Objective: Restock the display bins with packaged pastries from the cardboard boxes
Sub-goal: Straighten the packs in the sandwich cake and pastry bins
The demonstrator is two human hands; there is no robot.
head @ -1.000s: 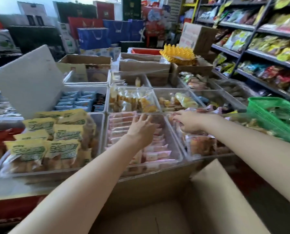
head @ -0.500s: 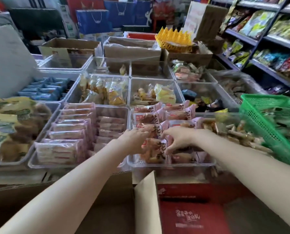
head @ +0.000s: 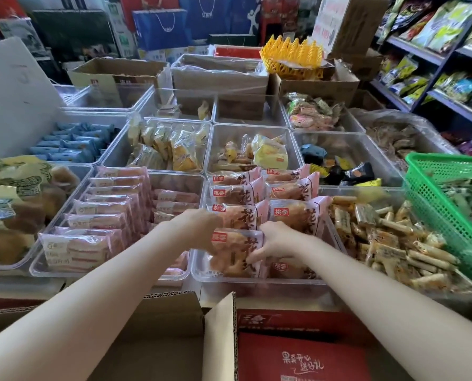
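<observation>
A clear display bin (head: pixel 199 270) in front of me holds rows of pink-edged pastry packs with red labels. Both hands are in its near end, on the frontmost pastry pack (head: pixel 234 254). My left hand (head: pixel 199 229) grips the pack's left side and my right hand (head: pixel 278 242) holds its right edge with curled fingers. Another pack (head: pixel 287 269) lies lower in the bin under my right hand. An open cardboard box (head: pixel 218 334) stands right below my arms; its inside is mostly hidden.
The bin of flat pink packs (head: pixel 97 221) lies to the left, with a bin of small wrapped sticks (head: pixel 388 243) to the right. A green basket (head: pixel 449 204) juts in at the right. Cardboard boxes (head: pixel 218 75) stand behind; shelves (head: pixel 435 59) line the right side.
My view and both hands shifted right, from the flat pink packs to the red-labelled pastry bin. Both hands came together on the front pack.
</observation>
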